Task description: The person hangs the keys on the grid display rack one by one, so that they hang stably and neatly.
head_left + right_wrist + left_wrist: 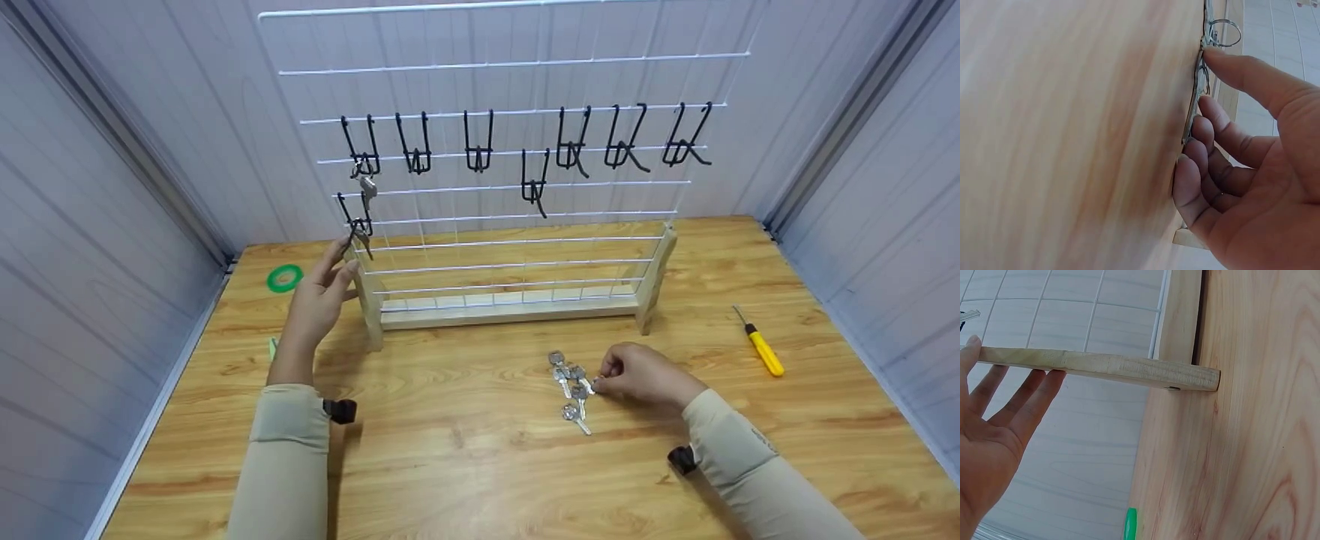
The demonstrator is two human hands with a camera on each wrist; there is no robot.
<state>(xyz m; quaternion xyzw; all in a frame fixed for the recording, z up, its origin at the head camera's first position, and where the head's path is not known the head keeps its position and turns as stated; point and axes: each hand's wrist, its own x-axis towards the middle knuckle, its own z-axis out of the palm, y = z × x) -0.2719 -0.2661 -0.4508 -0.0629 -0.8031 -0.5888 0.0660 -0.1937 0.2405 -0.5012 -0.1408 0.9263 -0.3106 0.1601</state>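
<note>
The step in hand looks like hanging keys on the rack [517, 307]. Left hand [319, 300], fingers straight and empty, is at its left post; right hand [637, 375] pinches a key [587, 385] from the pile [570, 390] on the desk [465, 465] before the rack. Next: lift it to a free hook [478, 146].

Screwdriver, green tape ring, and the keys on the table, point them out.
Screwdriver [765, 352], head view, yellow handle.
Tape ring [284, 277], head view, green band.
Keys [570, 390], head view, middle of the pile.

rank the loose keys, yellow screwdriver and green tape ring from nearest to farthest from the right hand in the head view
From the right hand:
1. loose keys, touching its fingertips, just to its left
2. yellow screwdriver, on the table to its right
3. green tape ring, far left, beyond the left hand
</note>
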